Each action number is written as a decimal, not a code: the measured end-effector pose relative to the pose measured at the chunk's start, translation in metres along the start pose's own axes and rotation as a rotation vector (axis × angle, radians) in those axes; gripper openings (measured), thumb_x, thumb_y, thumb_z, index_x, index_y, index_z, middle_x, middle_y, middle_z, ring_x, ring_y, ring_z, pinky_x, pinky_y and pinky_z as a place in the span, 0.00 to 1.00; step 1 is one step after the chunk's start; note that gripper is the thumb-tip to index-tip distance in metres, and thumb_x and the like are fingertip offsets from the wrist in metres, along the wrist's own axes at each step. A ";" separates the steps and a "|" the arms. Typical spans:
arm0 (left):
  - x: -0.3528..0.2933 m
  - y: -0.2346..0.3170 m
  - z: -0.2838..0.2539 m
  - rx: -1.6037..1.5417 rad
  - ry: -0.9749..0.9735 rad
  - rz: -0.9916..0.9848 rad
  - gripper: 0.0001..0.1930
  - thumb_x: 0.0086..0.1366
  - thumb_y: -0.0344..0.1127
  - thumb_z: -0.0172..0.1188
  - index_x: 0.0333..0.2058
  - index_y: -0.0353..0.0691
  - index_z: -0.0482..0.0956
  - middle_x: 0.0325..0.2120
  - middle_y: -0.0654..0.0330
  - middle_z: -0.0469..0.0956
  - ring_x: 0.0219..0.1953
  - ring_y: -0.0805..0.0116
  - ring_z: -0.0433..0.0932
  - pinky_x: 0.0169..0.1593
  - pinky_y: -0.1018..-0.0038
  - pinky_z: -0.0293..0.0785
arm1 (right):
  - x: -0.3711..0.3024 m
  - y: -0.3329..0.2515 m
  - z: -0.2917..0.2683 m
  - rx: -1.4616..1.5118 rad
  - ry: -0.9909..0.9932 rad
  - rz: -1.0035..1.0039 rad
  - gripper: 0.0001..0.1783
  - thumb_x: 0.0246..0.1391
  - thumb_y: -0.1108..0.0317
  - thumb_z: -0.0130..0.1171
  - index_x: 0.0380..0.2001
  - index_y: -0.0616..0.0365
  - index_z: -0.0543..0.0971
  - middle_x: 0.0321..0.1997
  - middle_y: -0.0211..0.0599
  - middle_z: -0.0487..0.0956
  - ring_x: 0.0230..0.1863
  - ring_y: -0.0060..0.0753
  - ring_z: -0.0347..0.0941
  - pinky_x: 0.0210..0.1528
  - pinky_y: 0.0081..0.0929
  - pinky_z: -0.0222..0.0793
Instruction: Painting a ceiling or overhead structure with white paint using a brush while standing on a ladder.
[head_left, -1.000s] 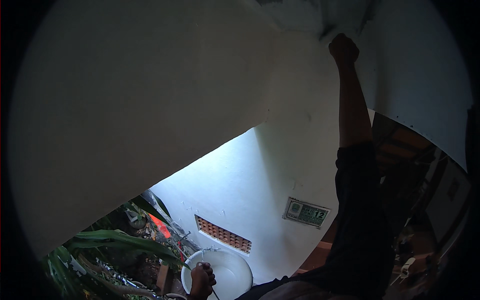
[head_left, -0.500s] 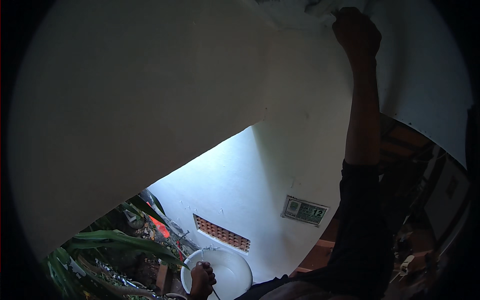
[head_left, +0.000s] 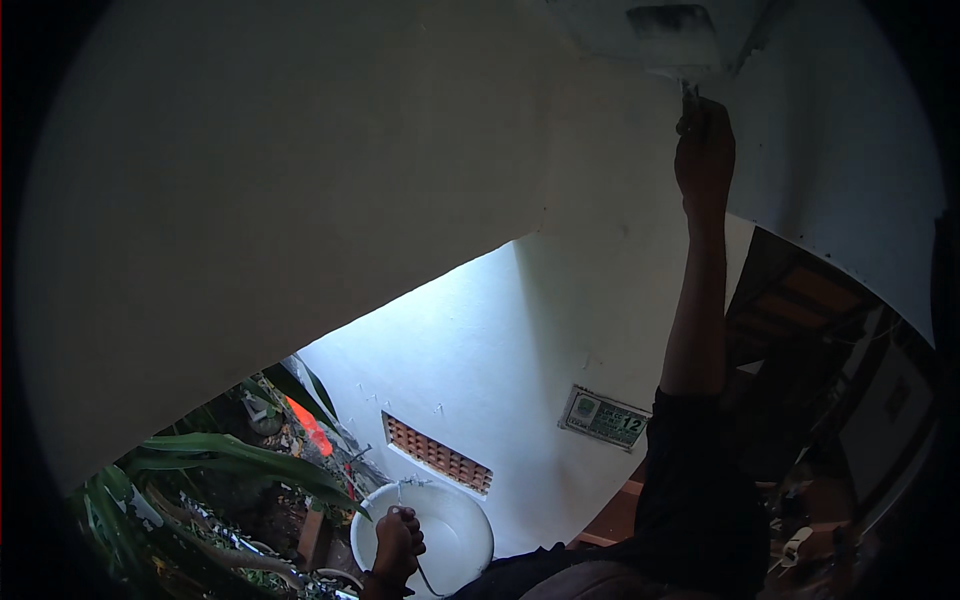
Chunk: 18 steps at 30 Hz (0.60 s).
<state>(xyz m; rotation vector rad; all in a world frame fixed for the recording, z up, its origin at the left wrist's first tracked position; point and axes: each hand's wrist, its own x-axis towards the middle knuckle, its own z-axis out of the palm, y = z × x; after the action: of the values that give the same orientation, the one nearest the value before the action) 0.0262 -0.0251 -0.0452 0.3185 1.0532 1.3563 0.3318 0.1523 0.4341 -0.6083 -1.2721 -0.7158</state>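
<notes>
My right arm is stretched up along the pale wall. My right hand is closed round the narrow, whitish handle of a broad flat tool. Its wide end lies close to the wall surface at the top, dark above and whitish below; whether it is a scraper or a brush I cannot make out. Low down, my left hand makes a fist on the thin wire handle of a white bucket. The bucket's round mouth shows beside and behind the fist, pale inside.
A brick-coloured vent and a small green-and-white plaque sit on the wall. Long green leaves and an orange object are at lower left. A slanting overhang edge crosses the left; brown steps lie at lower right.
My right hand has come down and slightly left, so the broad flat tool now shows above it. The left hand and bucket have shifted slightly left with the view.
</notes>
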 end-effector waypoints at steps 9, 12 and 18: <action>-0.002 -0.001 -0.004 -0.047 0.030 -0.004 0.11 0.66 0.41 0.39 0.26 0.46 0.65 0.11 0.73 0.51 0.10 0.81 0.47 0.13 0.79 0.42 | 0.016 0.121 0.138 0.969 -0.354 0.677 0.03 0.58 0.70 0.47 0.30 0.54 0.69 0.20 0.27 0.66 0.23 0.23 0.65 0.29 0.27 0.64; 0.002 -0.002 -0.004 -0.030 0.001 -0.012 0.11 0.66 0.41 0.38 0.26 0.46 0.64 0.11 0.73 0.51 0.10 0.81 0.47 0.13 0.79 0.42 | 0.065 0.195 0.165 0.795 -0.727 0.398 0.07 0.57 0.72 0.46 0.24 0.52 0.69 0.20 0.26 0.64 0.23 0.24 0.64 0.29 0.26 0.64; 0.005 -0.001 -0.001 -0.020 0.028 -0.017 0.13 0.65 0.42 0.39 0.23 0.48 0.64 0.11 0.73 0.51 0.09 0.80 0.47 0.13 0.78 0.41 | 0.085 0.164 0.168 -0.485 -0.594 -0.277 0.12 0.56 0.70 0.48 0.18 0.50 0.68 0.19 0.27 0.64 0.19 0.25 0.61 0.26 0.26 0.62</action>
<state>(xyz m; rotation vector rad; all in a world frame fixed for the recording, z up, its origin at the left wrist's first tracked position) 0.0252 -0.0208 -0.0485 0.2763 1.0630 1.3586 0.3639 0.3719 0.5480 -1.1090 -1.7662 -1.1426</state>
